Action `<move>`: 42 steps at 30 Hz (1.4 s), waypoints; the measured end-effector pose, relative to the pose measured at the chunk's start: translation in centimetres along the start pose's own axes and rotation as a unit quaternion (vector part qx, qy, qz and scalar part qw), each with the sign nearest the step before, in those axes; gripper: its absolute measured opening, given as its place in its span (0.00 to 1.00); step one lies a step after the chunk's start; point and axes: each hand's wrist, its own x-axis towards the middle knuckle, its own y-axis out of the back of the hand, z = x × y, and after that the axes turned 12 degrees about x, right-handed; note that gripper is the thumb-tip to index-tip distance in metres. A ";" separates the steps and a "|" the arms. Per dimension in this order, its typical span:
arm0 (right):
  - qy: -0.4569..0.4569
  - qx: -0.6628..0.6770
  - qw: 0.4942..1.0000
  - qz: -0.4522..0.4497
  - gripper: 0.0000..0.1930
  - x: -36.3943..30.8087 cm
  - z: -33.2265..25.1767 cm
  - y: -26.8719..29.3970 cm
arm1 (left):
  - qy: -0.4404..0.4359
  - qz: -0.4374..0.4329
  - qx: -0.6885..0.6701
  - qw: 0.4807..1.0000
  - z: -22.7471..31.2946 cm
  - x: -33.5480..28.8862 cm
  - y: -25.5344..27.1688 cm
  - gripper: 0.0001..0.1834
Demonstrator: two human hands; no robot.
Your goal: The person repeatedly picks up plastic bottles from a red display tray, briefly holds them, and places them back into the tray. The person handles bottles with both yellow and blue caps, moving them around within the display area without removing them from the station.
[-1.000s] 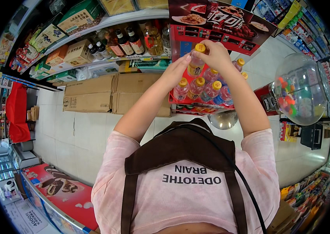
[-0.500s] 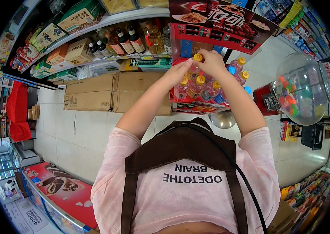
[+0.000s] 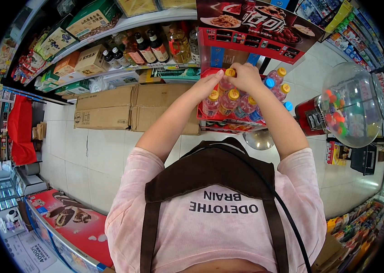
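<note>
Both my arms reach forward to a red display stand [image 3: 233, 122] holding several clear bottles. A bottle with a yellow cap [image 3: 230, 73] stands upright in the back row, between my hands. My right hand [image 3: 248, 77] is closed around its upper part from the right, the fingers bent near the cap. From the left, my left hand [image 3: 209, 85] holds against the same bottle, its thumb close to the cap and its other fingers mostly hidden. Nearer me are more yellow-capped bottles [image 3: 228, 103]; blue-capped bottles [image 3: 269, 83] and others stand beside my right forearm.
A printed sign board [image 3: 260, 32] rises behind the stand. Flattened-looking cardboard boxes [image 3: 130, 107] lie to its left, below shelves with dark sauce bottles [image 3: 158, 48]. To the right is a ball machine with a clear globe [image 3: 351, 104]. A red-topped freezer [image 3: 74, 218] stands at lower left.
My right hand and the yellow-capped bottle have come down slightly toward me. The left hand has hardly moved, and the other bottles look nearly the same.
</note>
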 end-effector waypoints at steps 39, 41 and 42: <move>0.067 0.070 0.979 0.181 0.16 -5.9 0.9 5.0 | -0.192 0.105 0.030 0.975 2.4 -3.9 1.1 0.22; 0.067 0.049 0.981 0.173 0.16 -7.6 1.7 5.4 | -0.264 0.134 0.077 0.952 3.5 -5.4 0.5 0.17; 0.066 0.055 0.983 0.164 0.15 -8.3 2.0 5.2 | -0.303 0.131 0.108 0.938 3.9 -6.0 0.2 0.16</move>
